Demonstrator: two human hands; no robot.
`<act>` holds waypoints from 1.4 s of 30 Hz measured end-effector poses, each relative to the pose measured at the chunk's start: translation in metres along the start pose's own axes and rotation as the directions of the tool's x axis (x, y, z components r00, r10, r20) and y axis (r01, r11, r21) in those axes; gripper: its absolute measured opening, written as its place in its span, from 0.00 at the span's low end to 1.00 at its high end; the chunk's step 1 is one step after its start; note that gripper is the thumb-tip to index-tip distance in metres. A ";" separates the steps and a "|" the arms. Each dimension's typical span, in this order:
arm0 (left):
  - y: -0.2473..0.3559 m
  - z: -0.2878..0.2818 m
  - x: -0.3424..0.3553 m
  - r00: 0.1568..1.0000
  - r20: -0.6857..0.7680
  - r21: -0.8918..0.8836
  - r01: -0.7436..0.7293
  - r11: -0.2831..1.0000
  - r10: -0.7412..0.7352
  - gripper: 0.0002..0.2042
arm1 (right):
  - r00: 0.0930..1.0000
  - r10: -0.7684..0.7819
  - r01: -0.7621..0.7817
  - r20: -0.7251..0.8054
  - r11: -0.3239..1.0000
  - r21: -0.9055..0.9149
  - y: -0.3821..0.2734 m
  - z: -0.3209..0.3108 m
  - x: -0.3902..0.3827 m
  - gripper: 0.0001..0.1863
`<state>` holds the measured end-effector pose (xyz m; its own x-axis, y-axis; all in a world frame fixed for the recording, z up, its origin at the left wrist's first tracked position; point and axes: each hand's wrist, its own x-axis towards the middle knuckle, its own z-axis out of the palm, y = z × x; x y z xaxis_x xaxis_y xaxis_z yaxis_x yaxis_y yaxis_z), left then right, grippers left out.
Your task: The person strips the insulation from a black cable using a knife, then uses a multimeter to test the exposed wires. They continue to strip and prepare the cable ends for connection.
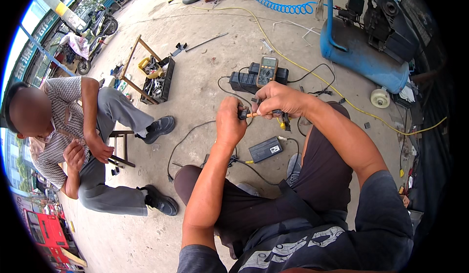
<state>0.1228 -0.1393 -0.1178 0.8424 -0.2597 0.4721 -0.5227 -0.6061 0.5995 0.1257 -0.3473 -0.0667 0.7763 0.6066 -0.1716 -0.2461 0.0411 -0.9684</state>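
Note:
Both hands meet over the ground in front of my knees. My left hand [231,118] is closed around a small black plug-like piece [242,112]; its exact kind is unclear. In my right hand [279,100] is a thin orange rod-like tool [252,115], pinched so that its end points at the black piece. Below the right fingers hang dark leads with a yellow connector [282,124]. Just beyond the hands a multimeter [267,70] leans on black battery-like blocks [243,82]. Nearer me lies a black charger box [266,149] with cables.
A seated person [63,121] is at the left, beside a tool crate [160,80]. A blue air compressor [361,60] stands at the far right. A yellow hose [312,72] and black cables [181,143] cross the concrete.

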 end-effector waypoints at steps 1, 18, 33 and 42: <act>0.001 -0.001 0.000 1.000 -0.001 0.017 -0.014 1.000 0.014 0.11 | 1.000 -0.003 0.003 0.003 1.000 -0.003 0.001 0.000 0.001 0.11; -0.010 0.002 -0.002 0.999 0.014 -0.090 0.038 0.995 -0.037 0.12 | 0.998 -0.015 0.008 0.066 0.994 0.110 -0.005 0.004 -0.001 0.11; -0.007 0.002 -0.002 0.993 0.036 -0.163 0.118 0.980 -0.114 0.12 | 0.995 0.030 -0.029 -0.092 1.000 0.006 0.002 -0.001 0.005 0.13; -0.005 0.002 -0.002 0.984 0.060 -0.173 0.177 0.969 -0.169 0.12 | 0.980 -0.194 0.167 -0.038 0.917 -0.362 0.012 -0.006 0.007 0.14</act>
<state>0.1238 -0.1376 -0.1231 0.9250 -0.1986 0.3241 -0.3799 -0.5033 0.7761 0.1320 -0.3476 -0.0803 0.8306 0.5567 0.0129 0.1147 -0.1485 -0.9822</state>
